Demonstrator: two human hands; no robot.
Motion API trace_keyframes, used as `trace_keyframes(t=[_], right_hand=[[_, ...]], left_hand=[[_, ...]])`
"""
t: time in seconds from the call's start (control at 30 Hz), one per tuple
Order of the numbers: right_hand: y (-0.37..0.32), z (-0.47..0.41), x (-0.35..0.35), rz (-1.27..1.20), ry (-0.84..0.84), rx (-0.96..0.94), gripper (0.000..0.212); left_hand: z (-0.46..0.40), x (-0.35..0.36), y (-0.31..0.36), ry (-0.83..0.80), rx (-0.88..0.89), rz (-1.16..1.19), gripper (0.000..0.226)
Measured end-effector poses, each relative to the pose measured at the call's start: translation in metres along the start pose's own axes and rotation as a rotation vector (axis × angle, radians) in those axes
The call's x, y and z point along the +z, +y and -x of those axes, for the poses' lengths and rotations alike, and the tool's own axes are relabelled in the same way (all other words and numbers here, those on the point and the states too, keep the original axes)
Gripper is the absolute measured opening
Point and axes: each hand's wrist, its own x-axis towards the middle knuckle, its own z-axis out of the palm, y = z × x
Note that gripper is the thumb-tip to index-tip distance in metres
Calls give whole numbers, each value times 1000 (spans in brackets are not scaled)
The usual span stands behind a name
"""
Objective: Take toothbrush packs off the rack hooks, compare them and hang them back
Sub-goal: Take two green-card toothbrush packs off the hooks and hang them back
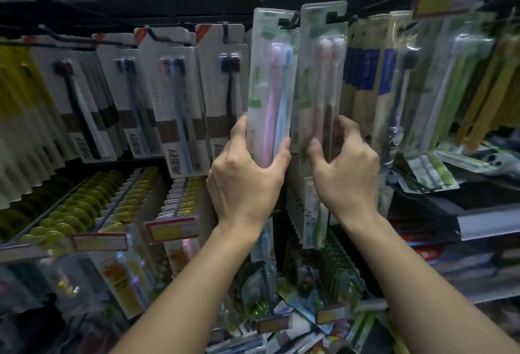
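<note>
Hands grip 2 packs — left hand [244, 173] pink-blue pack [271, 83], right hand [344, 168] pink-brown pack [322, 78].

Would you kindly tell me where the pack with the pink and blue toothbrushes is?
Centre of the head view, gripped by the left hand: the pink-and-blue pack stands upright, left of the right hand's pack.

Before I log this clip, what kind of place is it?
Most likely a shop's toothbrush aisle: carded toothbrush packs on black rack hooks, red-and-yellow price tags on hook ends, and two clear twin-brush packs held up, left and right.
</note>
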Motion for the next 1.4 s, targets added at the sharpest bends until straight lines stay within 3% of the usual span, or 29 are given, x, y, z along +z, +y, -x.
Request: trace_keyframes(t=[0.47,0.63,0.8,0.93,1.17,1.4], right_hand=[[15,-11,4,110,-86,81,59],[13,-19,19,77,-109,112,51],[14,-28,36,115,-122,112,50],[17,-34,46,108,-145,134,53],[19,-41,58,192,-149,116,57],[18,-42,59,263,-119,93,58]], left_hand=[[-7,32,3,-83,-122,-20,81],[-12,45,6,-129,-138,-80,66],[-19,60,6,-135,-204,-28,86],[-24,70,3,-134,-246,-40,86],[-29,78,-6,-150,-161,-173,71],[-30,78,-8,-154,-93,-282,71]])
